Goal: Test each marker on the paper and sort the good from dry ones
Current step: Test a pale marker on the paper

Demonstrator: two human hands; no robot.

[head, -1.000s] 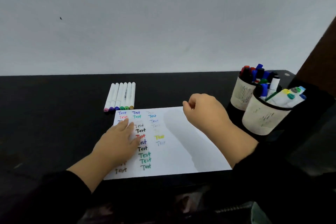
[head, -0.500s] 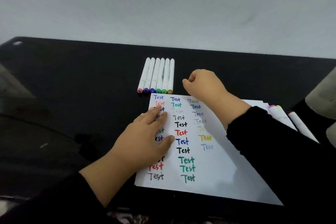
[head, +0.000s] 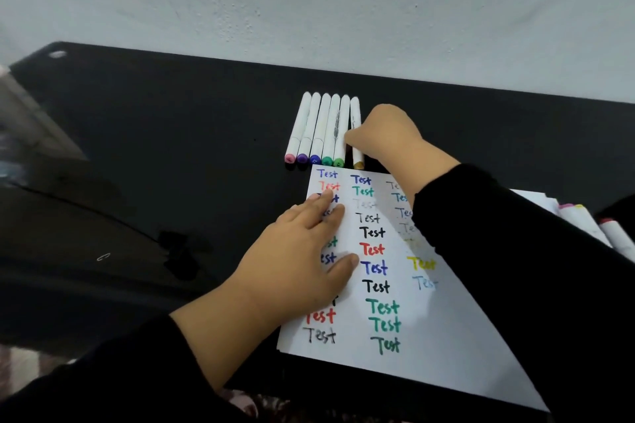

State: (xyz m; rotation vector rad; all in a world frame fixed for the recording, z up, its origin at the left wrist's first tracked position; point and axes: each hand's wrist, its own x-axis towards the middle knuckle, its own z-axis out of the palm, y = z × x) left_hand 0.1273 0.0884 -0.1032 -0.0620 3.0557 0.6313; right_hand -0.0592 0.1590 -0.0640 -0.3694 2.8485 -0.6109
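A black table stands against a pale grey wall

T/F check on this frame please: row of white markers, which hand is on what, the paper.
1. Six white markers lie side by side above the paper. True.
2. The left hand grips a marker. False: it rests flat on the paper.
3. The right hand is at the gold-capped marker. True.
4. The paper is blank. False: it bears many coloured "Test" marks.
5. The gold-capped marker is at the row's left end. False: right end.
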